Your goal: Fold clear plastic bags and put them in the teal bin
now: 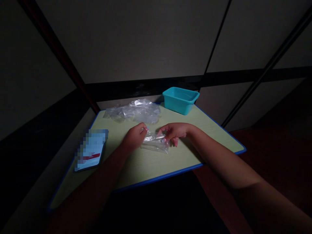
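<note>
A small clear plastic bag lies low over the middle of the table, between my two hands. My left hand pinches its upper left corner, thumb against the fingers. At the bag's right side is my right hand, its thumb and index finger on the plastic and the other fingers bent below. Behind my hands, a crumpled heap of clear plastic bags rests near the table's back edge.
A turquoise plastic basin stands at the back right of the pale yellow table, which has a blue rim. A phone with a lit screen lies at the left edge. Dark panelled doors rise behind.
</note>
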Demonstrator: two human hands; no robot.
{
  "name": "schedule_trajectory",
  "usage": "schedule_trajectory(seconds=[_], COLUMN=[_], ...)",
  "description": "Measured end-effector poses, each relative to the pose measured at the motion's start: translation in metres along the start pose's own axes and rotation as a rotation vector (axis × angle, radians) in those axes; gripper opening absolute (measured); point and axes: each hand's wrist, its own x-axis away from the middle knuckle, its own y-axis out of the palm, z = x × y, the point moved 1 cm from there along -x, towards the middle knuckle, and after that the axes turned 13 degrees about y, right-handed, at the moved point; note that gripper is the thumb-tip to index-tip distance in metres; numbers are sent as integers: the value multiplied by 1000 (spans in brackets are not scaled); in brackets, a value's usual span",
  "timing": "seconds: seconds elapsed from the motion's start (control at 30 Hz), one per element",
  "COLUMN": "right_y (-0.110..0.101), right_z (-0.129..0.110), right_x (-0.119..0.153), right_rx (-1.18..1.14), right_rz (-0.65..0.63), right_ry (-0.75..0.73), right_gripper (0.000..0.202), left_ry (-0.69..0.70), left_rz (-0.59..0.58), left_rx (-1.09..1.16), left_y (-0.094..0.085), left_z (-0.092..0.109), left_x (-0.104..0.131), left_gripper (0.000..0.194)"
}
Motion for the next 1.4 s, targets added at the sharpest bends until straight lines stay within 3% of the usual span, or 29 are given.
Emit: schedule_trajectory(seconds=[0.3,0.57,0.73,0.9,1.0,1.2,1.4], right_y=[-2,-3,-1,1,2,0,-1], right_z=[-5,-2,-2,-3,-4,-2,1], right_x=[3,2,3,5,6,4,-2], right_rx=[-6,94,138,186,194,174,185], right_rz=[140,64,18,14,12,-13,9], right_ry=[-173,-40,-30,-67,-65,-91,-39], right_gripper=[53,72,75,66,63,48,33], left_ry=[-16,-28,-81,-249,-285,-180,-213], left_rz=[-66,-54,41,123,83,-15,-133], left_rx=[-146,-176,-2,322,352,62,84], left_y=[4,3,4,5,2,-9,-14], left_z=[7,4,-3,3,9,14,13], left_x=[1,0,-2,-3,-2,2,5], left_gripper=[14,13,13,8,10,9,10])
